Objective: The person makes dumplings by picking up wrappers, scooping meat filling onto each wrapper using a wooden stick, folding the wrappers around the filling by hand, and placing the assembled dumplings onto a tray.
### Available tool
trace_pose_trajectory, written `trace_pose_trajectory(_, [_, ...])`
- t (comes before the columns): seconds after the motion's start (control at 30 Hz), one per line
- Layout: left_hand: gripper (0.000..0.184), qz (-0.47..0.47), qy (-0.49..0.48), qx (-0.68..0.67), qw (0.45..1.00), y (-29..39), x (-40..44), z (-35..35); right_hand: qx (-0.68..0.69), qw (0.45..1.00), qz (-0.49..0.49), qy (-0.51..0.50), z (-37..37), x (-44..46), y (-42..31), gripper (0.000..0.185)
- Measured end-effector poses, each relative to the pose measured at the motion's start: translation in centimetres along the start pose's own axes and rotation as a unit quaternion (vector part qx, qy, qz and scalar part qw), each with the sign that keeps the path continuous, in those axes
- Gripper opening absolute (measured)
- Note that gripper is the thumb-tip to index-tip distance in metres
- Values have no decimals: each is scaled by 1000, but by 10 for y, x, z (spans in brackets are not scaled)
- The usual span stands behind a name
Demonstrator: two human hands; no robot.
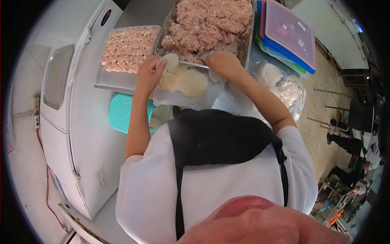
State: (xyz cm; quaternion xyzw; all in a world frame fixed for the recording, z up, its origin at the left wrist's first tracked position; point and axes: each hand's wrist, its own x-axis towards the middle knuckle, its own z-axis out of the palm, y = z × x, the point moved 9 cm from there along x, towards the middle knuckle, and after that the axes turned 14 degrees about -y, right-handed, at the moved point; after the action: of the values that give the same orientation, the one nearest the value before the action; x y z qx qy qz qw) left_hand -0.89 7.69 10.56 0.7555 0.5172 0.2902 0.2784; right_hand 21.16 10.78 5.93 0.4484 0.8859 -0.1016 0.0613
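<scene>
My left hand (pixel 150 70) is closed at the thumb and fingers on the edge of a thin round wrapper (pixel 171 61). Below it, a loose pile of pale round wrappers (pixel 189 82) lies on clear plastic (pixel 162 97). My right hand (pixel 221 64) is closed at the near edge of a large metal tray (pixel 248 44) of ground meat (pixel 211 24); what its fingers hold is hidden. To the left, a smaller tray (pixel 115 79) bears rows of filled dumplings (pixel 130 46).
Stacked coloured lids (pixel 290 32) stand at the right, above bagged wrappers (pixel 270 75) in plastic. A turquoise basket (pixel 120 112) sits at lower left beside a white refrigerator (pixel 89 122). Other people (pixel 371 152) are at the far right.
</scene>
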Motion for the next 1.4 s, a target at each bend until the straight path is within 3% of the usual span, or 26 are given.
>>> trace_pose_trajectory(0.1, [21,14,51,68,996,-5,9,-16,166,986,15,1,-7,-16,-2,35])
trace_pose_trajectory(0.2, [23,28,67,93,993,-14,22,-26,365,930,31,-21,-2,-21,18,38])
trace_pose_trajectory(0.27, [25,-62,75,24,995,-49,37,-29,450,890,65,-28,6,-16,28,39])
trace_pose_trajectory(0.3, [26,-105,77,-10,991,-64,44,-30,402,914,58,-6,-2,-11,25,38])
trace_pose_trajectory(0.33, [27,-117,125,-231,958,-85,46,-34,353,934,52,17,-13,-5,22,37])
trace_pose_trajectory(0.37, [28,-123,165,-439,874,-105,48,-29,302,951,46,41,-23,2,17,36])
trace_pose_trajectory(0.4, [30,-124,195,-626,745,-120,52,-19,243,968,43,55,-29,10,9,37])
trace_pose_trajectory(0.47, [31,-120,188,-659,718,-138,59,-23,125,988,39,77,-37,29,-13,38])
trace_pose_trajectory(0.57, [31,-119,197,-688,689,-151,60,-33,26,997,65,10,-8,63,-33,30])
trace_pose_trajectory(0.67, [30,-106,198,-671,707,-143,53,-47,12,1000,17,1,-11,52,-62,32])
trace_pose_trajectory(0.7, [30,-100,194,-661,718,-140,54,-49,84,996,30,0,-11,49,-55,33])
trace_pose_trajectory(0.8, [31,-119,170,-667,715,-153,65,-31,288,955,77,8,-13,34,-32,34])
trace_pose_trajectory(0.9, [32,-108,45,-740,663,-119,87,6,456,880,123,42,-15,23,-16,33])
trace_pose_trajectory(1.0, [37,-107,-11,-784,612,-60,101,31,583,793,134,117,-21,23,-7,30])
trace_pose_trajectory(1.07, [48,-87,-47,-831,547,-21,110,33,650,732,116,168,-33,24,-16,30])
trace_pose_trajectory(1.1, [54,-78,-64,-853,513,-7,113,35,612,762,132,168,-30,22,-15,29])
trace_pose_trajectory(1.13, [71,-69,-80,-841,531,-4,121,38,573,789,148,165,-21,20,-13,29])
trace_pose_trajectory(1.17, [74,-74,-79,-840,531,-5,124,40,533,815,163,160,-17,18,-11,30])
trace_pose_trajectory(1.27, [85,-79,-79,-832,543,-17,126,40,241,942,146,183,-58,-11,-29,30])
trace_pose_trajectory(1.37, [83,-110,-8,-826,553,-52,129,56,115,963,226,87,-81,-32,-40,29])
trace_pose_trajectory(1.4, [83,-113,-22,-826,552,-43,126,55,116,963,213,120,-84,-31,-43,28])
